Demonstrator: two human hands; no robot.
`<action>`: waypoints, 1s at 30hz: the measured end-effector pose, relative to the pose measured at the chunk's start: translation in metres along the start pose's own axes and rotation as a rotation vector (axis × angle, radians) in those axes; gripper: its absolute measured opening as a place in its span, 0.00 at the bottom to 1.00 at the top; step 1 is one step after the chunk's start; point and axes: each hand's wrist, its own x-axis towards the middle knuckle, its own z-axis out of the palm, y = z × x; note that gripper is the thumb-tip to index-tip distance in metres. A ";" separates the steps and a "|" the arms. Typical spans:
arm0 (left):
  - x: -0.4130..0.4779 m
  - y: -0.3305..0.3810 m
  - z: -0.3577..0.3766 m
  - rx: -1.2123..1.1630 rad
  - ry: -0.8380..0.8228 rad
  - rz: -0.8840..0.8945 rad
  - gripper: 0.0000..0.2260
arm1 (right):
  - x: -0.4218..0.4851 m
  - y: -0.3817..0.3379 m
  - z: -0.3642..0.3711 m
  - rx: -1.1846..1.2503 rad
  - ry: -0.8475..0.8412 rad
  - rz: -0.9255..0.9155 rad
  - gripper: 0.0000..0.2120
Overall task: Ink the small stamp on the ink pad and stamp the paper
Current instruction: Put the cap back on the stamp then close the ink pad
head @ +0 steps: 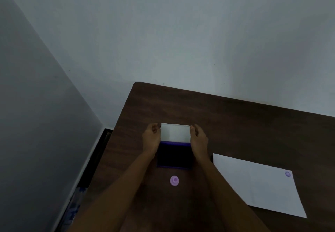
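Observation:
A dark purple ink pad [175,156] lies open on the brown table [235,123]. Its pale lid [175,132] stands raised at the far side. My left hand [151,138] grips the lid's left edge and my right hand [198,138] grips its right edge. The small pink round stamp [174,181] stands on the table just in front of the pad, between my forearms, untouched. A white sheet of paper [261,186] lies to the right, with one round purple stamp mark [287,174] near its far right corner.
The table's left edge runs diagonally close to the pad, with a dark gap and floor below. A grey-white wall stands behind the table. Bare wood stretches beyond the pad and paper.

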 end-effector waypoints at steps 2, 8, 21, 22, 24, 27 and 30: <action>0.000 0.004 0.005 0.007 0.002 0.002 0.13 | 0.001 0.002 0.005 -0.054 -0.013 -0.019 0.20; 0.001 0.015 0.010 -0.026 0.082 0.008 0.12 | 0.004 -0.004 0.012 -0.135 -0.012 -0.045 0.21; -0.024 0.036 -0.011 -0.088 -0.014 0.052 0.15 | -0.017 -0.034 -0.025 0.002 0.039 -0.171 0.15; -0.028 0.037 -0.013 -0.079 -0.016 0.063 0.15 | -0.021 -0.034 -0.026 -0.012 0.039 -0.192 0.15; -0.037 0.037 -0.016 -0.056 -0.016 0.083 0.15 | -0.031 -0.034 -0.029 -0.033 0.041 -0.218 0.14; -0.050 0.035 -0.020 -0.035 -0.012 0.116 0.15 | -0.046 -0.030 -0.031 -0.055 0.035 -0.243 0.14; -0.062 0.029 -0.024 -0.018 0.003 0.136 0.14 | -0.060 -0.024 -0.034 -0.064 0.020 -0.257 0.14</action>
